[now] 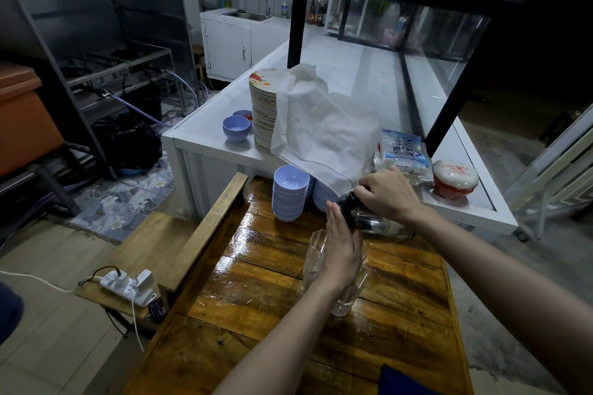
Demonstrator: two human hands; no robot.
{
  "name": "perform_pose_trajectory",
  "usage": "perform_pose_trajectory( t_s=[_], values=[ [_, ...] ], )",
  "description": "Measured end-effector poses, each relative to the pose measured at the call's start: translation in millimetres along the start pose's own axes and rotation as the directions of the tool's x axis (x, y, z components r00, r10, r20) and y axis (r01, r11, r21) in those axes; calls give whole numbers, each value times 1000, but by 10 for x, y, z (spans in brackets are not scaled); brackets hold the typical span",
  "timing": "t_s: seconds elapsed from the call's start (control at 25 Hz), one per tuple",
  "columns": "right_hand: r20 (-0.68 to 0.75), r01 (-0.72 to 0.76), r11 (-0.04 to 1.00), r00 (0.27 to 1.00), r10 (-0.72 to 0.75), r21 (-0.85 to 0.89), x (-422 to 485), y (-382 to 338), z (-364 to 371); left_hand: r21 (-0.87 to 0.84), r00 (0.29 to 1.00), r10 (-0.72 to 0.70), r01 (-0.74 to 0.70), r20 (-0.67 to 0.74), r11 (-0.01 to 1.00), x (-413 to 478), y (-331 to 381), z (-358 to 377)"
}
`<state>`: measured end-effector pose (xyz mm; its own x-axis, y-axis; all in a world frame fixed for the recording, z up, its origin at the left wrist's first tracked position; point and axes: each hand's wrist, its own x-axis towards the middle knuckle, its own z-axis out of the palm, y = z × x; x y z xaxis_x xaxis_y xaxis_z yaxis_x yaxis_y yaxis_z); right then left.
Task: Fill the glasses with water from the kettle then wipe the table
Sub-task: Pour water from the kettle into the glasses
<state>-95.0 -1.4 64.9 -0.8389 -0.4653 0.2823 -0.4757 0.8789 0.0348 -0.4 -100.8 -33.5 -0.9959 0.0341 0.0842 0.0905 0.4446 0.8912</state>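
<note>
A steel kettle (369, 220) with a black top is tilted toward the left above the glossy wooden table (272, 292). My right hand (386, 194) grips its handle from above. My left hand (341, 245), fingers straight and together, rests flat against the kettle's front and hides part of two clear glasses (316, 258) standing on the table. The nearer glass (348, 300) shows below my palm. A blue cloth (401, 380) lies at the table's near edge.
Stacked lilac bowls (288, 194) stand at the table's far end. Behind, a white counter (205, 138) carries a plate stack under a white cloth (324, 128), plastic bags and a red-lidded tub (454, 178). A power strip (128, 287) sits on a bench at left.
</note>
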Motion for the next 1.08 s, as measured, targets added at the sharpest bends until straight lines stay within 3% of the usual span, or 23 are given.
perform_pose_trajectory(
  t_s=[0.44, 0.56, 0.64, 0.76, 0.88, 1.08],
  values=[
    [-9, 10, 1000, 1000, -10, 8, -45, -28, 14, 32, 1000, -11, 10, 6, 999, -59, 11, -27],
    [-19, -47, 994, 999, 49, 94, -127, -12, -13, 51, 1000, 20, -21, 4, 998, -30, 9, -30],
    [-44, -150, 967, 986, 163, 207, -231, 71, 1, 105, 998, 63, -65, 23, 992, 23, 9, -22],
    [-55, -335, 833, 916, 398, 440, -437, 234, 42, 251, 985, 155, -169, 74, 953, 126, 94, 5],
    [7, -462, 617, 804, 595, 637, -699, 420, 55, 336, 955, 264, -296, 139, 894, 253, 268, 100],
    [167, -628, 288, 563, 810, 723, -1187, 796, 272, 425, 885, 361, -460, 295, 780, 367, 444, 425]
  ],
)
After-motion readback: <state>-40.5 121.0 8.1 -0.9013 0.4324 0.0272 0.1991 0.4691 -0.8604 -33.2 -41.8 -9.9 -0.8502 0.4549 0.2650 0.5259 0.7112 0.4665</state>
